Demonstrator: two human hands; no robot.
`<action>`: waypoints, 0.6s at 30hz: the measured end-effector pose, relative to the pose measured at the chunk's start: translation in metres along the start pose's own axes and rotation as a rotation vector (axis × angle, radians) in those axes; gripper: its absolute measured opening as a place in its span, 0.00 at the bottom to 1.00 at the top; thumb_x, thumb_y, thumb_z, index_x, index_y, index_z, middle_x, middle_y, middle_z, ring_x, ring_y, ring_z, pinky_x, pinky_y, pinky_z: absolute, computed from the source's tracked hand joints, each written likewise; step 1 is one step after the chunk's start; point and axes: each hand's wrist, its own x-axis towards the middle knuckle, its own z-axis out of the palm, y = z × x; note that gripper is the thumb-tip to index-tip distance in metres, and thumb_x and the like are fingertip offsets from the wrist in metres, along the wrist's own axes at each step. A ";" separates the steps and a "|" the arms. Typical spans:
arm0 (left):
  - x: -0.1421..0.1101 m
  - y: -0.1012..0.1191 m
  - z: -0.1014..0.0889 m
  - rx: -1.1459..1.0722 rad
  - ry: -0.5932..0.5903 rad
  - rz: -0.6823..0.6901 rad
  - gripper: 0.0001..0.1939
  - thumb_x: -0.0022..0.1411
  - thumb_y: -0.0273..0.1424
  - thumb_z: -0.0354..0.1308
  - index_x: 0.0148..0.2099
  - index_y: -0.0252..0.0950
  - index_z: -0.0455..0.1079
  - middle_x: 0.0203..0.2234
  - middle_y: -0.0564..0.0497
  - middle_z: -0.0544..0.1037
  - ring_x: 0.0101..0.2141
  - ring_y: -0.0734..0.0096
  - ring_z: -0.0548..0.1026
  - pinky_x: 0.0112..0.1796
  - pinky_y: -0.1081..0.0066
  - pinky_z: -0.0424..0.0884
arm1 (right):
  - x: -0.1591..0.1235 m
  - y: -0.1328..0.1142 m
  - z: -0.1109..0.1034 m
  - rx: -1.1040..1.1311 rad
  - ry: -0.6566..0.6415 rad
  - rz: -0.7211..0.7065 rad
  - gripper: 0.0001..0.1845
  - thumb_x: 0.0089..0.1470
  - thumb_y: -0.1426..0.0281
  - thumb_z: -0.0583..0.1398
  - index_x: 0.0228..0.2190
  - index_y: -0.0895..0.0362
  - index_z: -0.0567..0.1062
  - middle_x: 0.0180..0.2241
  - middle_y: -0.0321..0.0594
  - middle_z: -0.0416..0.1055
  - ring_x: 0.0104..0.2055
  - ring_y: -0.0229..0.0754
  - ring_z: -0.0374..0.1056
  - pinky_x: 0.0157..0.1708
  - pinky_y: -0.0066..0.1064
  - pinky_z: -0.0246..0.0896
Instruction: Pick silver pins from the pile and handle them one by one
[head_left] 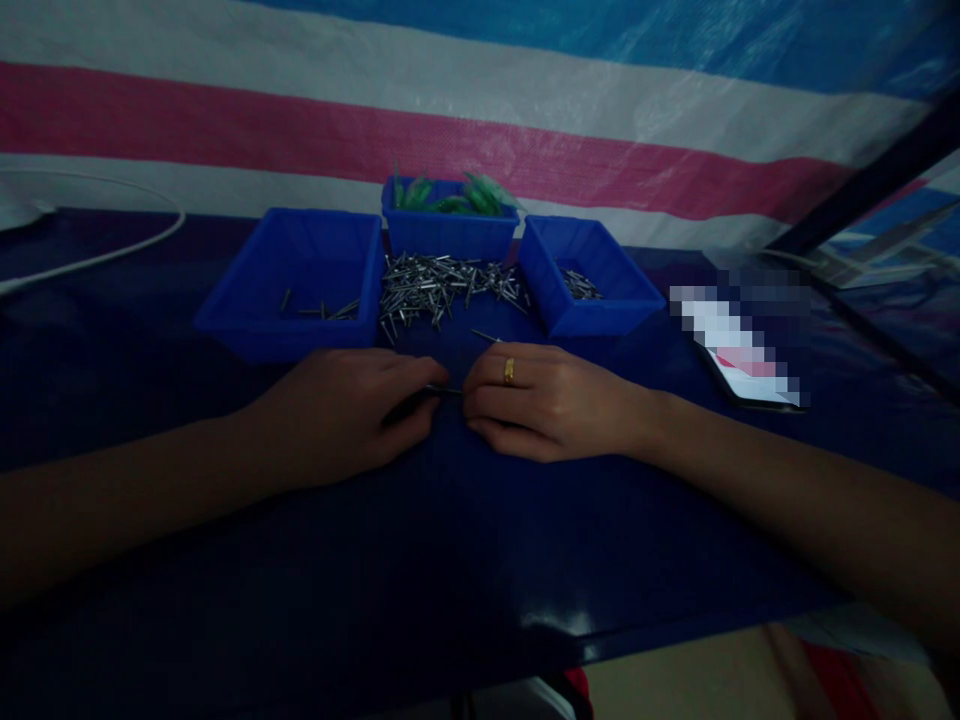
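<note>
Above the dark blue table, my left hand (367, 405) is closed in a pinch on a thin metal pin (450, 392). The pin points right and reaches the fingertips of my right hand (544, 400), which wears a gold ring. Those fingers are closed around its far end, and what else they may hold is hidden. Just beyond my right hand, a second metal pin (486, 335) sticks out past the knuckles. A loose pile of short silvery pins (435, 285), shaped like blind rivets, lies on the table ahead of both hands.
A blue bin (300, 325) with a few pins stands left of the pile, and another blue bin (592, 318) with more pins stands right. Behind, a blue bin (450, 235) holds green plastic bags (480, 195). A phone (742, 370) lies at right; a white cable (112, 255) curves at left.
</note>
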 end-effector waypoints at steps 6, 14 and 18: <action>0.000 0.000 -0.001 -0.003 -0.009 0.000 0.14 0.67 0.34 0.43 0.43 0.37 0.69 0.30 0.51 0.77 0.29 0.68 0.75 0.29 0.71 0.64 | 0.000 0.000 0.000 0.004 -0.016 -0.006 0.12 0.65 0.72 0.52 0.35 0.62 0.74 0.36 0.45 0.72 0.39 0.41 0.66 0.44 0.33 0.64; -0.001 -0.001 -0.001 -0.024 -0.040 -0.017 0.15 0.66 0.35 0.43 0.45 0.38 0.69 0.33 0.51 0.79 0.32 0.67 0.77 0.32 0.71 0.67 | 0.001 0.000 -0.001 0.010 -0.012 -0.004 0.12 0.65 0.72 0.52 0.35 0.62 0.74 0.36 0.46 0.72 0.39 0.41 0.67 0.43 0.34 0.64; 0.001 0.001 -0.003 -0.025 -0.048 -0.018 0.15 0.66 0.35 0.43 0.45 0.38 0.69 0.31 0.50 0.78 0.31 0.67 0.76 0.32 0.71 0.67 | 0.001 0.000 -0.001 0.014 -0.008 0.002 0.12 0.65 0.72 0.52 0.36 0.62 0.74 0.36 0.46 0.73 0.39 0.42 0.67 0.43 0.34 0.65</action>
